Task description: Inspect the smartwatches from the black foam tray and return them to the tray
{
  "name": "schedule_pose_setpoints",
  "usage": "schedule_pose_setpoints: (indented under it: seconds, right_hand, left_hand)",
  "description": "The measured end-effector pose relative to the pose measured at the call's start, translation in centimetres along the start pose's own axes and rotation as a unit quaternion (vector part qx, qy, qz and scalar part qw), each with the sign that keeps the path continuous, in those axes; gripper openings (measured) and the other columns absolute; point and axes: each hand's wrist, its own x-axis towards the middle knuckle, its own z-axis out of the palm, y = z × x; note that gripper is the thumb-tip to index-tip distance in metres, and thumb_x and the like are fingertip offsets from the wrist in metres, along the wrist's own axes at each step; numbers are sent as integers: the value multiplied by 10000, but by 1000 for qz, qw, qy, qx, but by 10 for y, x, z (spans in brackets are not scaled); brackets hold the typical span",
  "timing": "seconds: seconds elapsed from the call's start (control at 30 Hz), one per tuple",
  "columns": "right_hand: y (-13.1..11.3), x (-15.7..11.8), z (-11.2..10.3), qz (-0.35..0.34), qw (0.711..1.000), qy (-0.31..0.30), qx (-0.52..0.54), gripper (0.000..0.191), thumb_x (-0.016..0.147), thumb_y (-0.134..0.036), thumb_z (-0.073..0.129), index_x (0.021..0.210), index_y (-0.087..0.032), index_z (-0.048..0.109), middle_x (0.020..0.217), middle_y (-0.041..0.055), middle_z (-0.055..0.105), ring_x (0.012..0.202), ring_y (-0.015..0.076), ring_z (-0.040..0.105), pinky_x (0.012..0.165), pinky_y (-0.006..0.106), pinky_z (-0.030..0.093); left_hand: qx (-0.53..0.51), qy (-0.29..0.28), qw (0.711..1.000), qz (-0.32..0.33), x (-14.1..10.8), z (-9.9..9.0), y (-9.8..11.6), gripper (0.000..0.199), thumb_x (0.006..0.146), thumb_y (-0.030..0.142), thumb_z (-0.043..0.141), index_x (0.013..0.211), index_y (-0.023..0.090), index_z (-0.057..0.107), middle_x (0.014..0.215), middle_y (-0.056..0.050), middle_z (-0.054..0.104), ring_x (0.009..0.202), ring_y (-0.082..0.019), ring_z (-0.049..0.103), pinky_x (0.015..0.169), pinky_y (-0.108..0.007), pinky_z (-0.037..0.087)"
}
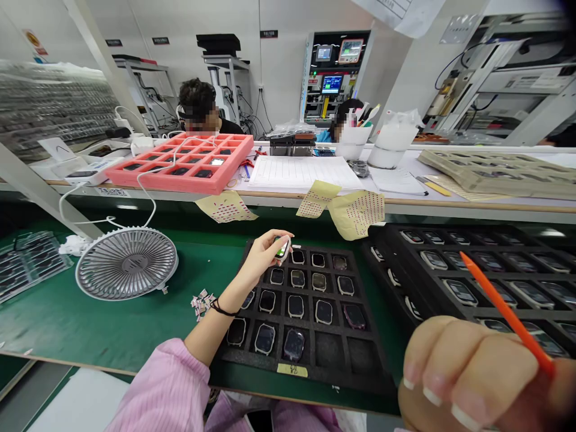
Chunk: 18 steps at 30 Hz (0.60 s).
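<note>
The left hand (pixel 265 252) pinches, extended forward; the right hand (pixel 472 372) curls inward.

An electronics workshop, it seems: a tray (pixel 344 376) of watches (pixel 296 306) on a green bench (pixel 148 327), a cabinet (pixel 337 66) with lit screens (pixel 332 84), a machine (pixel 499 84), and 2 people (pixel 198 99) beyond the shelf (pixel 274 203).

The left hand (pixel 264 251) partly covers a watch (pixel 282 248). The right hand (pixel 470 375), cut off by the bottom edge, hides part of the black trays (pixel 407 270) beyond. Past both hands, print on the white sheet (pixel 306 173) is illegibly small.
</note>
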Motion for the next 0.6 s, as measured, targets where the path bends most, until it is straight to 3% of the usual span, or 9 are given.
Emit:
schedule_pose_setpoints:
  seconds: [0.1, 0.3, 0.6]
  right_hand:
    - [-1, 9, 4, -68, 996, -9, 49, 343, 805, -553, 645, 665, -287, 480, 582, -34, 615, 412, 170, 493, 357, 300, 449]
    - [-14, 13, 8, -8, 1000, 6, 21, 322, 848, -462, 609, 656, -279, 425, 538, -35, 578, 431, 189, 527, 406, 325, 476]
    - [-17, 23, 11, -8, 1000, -6, 14, 336, 840, -446, 604, 649, -277, 385, 548, -32, 590, 430, 200, 534, 425, 335, 483]
  left_hand:
    - [1, 4, 1000, -10, 0, -1, -1, 351, 829, 477, 615, 984, 166, 669, 743, -21, 640, 540, -70, 515, 431, -161, 331]
    - [11, -37, 999, -3, 4, -1, -7, 419, 867, 377, 568, 1235, 177, 591, 947, -70, 668, 633, -99, 613, 407, -151, 323]
    - [18, -39, 999, 11, 3, 0, -8, 475, 829, 329, 632, 1270, 170, 559, 1005, -84, 660, 689, -109, 621, 427, -150, 349]
